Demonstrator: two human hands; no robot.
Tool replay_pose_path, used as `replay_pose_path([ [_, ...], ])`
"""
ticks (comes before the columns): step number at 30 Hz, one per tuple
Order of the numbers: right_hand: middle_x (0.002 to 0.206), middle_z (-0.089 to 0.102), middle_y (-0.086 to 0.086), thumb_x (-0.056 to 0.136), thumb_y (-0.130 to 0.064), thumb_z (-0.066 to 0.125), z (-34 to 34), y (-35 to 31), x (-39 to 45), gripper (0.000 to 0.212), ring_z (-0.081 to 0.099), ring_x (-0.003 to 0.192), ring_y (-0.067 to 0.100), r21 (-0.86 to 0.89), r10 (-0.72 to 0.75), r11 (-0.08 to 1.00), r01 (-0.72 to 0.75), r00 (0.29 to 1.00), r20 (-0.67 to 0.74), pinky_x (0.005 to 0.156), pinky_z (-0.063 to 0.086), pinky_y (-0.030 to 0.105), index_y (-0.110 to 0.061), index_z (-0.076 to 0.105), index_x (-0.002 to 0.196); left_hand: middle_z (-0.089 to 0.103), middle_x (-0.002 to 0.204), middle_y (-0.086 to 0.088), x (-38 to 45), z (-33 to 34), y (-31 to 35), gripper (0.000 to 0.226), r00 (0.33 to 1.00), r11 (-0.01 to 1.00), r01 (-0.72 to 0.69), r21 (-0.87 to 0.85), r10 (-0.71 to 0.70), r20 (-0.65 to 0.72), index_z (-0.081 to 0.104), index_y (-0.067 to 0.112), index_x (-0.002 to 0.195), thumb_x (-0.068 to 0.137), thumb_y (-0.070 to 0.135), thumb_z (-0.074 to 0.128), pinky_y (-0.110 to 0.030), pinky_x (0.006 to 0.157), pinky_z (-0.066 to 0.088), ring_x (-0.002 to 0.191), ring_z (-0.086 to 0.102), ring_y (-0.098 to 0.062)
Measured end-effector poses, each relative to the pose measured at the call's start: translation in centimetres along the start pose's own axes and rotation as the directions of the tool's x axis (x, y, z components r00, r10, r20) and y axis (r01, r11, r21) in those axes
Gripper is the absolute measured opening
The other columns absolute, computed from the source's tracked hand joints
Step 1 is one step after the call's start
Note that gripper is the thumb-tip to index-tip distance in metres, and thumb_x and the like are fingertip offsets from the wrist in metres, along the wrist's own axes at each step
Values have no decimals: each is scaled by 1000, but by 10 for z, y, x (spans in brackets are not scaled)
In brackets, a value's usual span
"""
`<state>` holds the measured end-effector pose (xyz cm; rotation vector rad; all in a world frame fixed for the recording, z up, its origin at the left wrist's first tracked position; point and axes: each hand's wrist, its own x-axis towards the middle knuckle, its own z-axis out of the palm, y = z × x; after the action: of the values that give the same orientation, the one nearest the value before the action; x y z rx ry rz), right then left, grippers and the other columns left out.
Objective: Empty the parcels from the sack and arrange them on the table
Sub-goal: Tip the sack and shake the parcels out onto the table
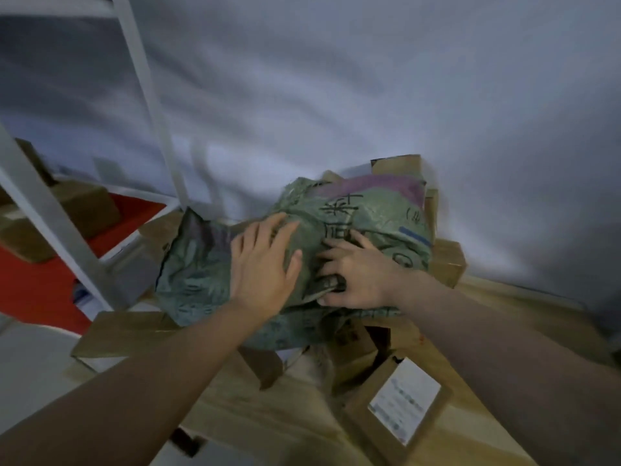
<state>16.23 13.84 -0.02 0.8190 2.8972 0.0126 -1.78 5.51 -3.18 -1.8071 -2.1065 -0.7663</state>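
A green woven sack with black writing and a purple band lies crumpled over a heap of cardboard parcels on the wooden table. My left hand lies flat on the sack's middle with straight fingers. My right hand grips a fold of the sack fabric just right of the left hand. A brown parcel with a white label lies in front, near the right forearm. More cardboard boxes stick out from under the sack on all sides. The whole view is motion-blurred.
A white metal shelf frame stands at the left, with brown boxes on a red floor behind it. A pale grey wall rises close behind the table. Another box sits at the sack's right edge.
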Motion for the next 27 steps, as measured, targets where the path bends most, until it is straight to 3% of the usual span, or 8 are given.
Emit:
replay_pose_path([
  [3, 146, 52, -3, 94, -59, 42, -2, 7, -23, 53, 33, 143, 18, 194, 138, 978, -72, 925, -353, 119, 7, 41, -27, 64, 130, 20, 164, 6, 5, 31, -11, 57, 860, 993, 118, 26, -115, 498, 20, 37, 155, 102, 56, 26, -45, 117, 18, 146, 25, -25],
  [5, 140, 55, 2, 92, -54, 39, 4, 20, -40, 56, 42, 135, 24, 299, 410, 909, -289, 741, -532, 115, 21, 42, -21, 62, 131, 13, 166, 6, 1, 48, -15, 59, 792, 989, 148, 1, -119, 598, 13, 37, 157, 102, 56, 23, -45, 120, 13, 149, 21, -25],
  [7, 138, 53, 9, 87, -59, 49, 7, 28, -51, 65, 45, 129, 30, 497, 767, 641, -584, 509, -391, 109, 36, 46, -15, 56, 135, 10, 166, 5, -1, 59, -17, 58, 781, 987, 159, -26, -110, 615, 11, 37, 157, 103, 54, 22, -45, 121, 10, 150, 19, -25],
  [9, 127, 58, 13, 80, -59, 68, 9, 31, -57, 74, 55, 114, 33, 800, 946, 147, -581, 319, 57, 91, 49, 44, -7, 55, 130, 9, 167, 5, -3, 67, -19, 58, 771, 985, 166, -39, -105, 628, 10, 37, 158, 103, 53, 23, -46, 122, 10, 150, 18, -25],
  [10, 121, 61, 12, 77, -56, 76, 10, 31, -58, 74, 59, 105, 31, 882, 908, -112, -458, 314, 278, 81, 51, 40, -6, 56, 128, 9, 167, 5, -4, 70, -20, 58, 769, 984, 169, -49, -101, 631, 10, 36, 158, 104, 53, 23, -46, 123, 10, 151, 18, -24],
  [12, 117, 65, 10, 70, -52, 83, 13, 30, -59, 74, 65, 96, 28, 871, 793, -323, -371, 396, 463, 67, 51, 35, -10, 57, 125, 10, 167, 4, -5, 76, -23, 59, 766, 981, 178, -74, -91, 636, 10, 33, 158, 104, 52, 24, -46, 123, 10, 151, 19, -24],
  [19, 105, 75, 6, 86, -16, 76, -13, 14, -20, 31, 73, 91, 21, 906, 731, -423, -26, 580, 359, 68, 60, 36, -13, 67, 115, 35, 159, -3, -4, 76, -41, 52, 855, 861, 402, -312, -231, 464, 34, 26, 153, 105, 45, 27, -46, 122, 17, 145, 33, -25],
  [27, 120, 71, 12, 92, -11, 68, -80, 5, 2, 41, 70, 107, 29, 785, 728, -438, 438, 685, 23, 82, 60, 45, -10, 59, 132, 64, 101, -3, 49, -13, -15, 48, 829, 563, 457, -688, -551, 100, 64, 23, 97, 103, 54, 27, -35, 89, 43, 101, 59, -25],
])
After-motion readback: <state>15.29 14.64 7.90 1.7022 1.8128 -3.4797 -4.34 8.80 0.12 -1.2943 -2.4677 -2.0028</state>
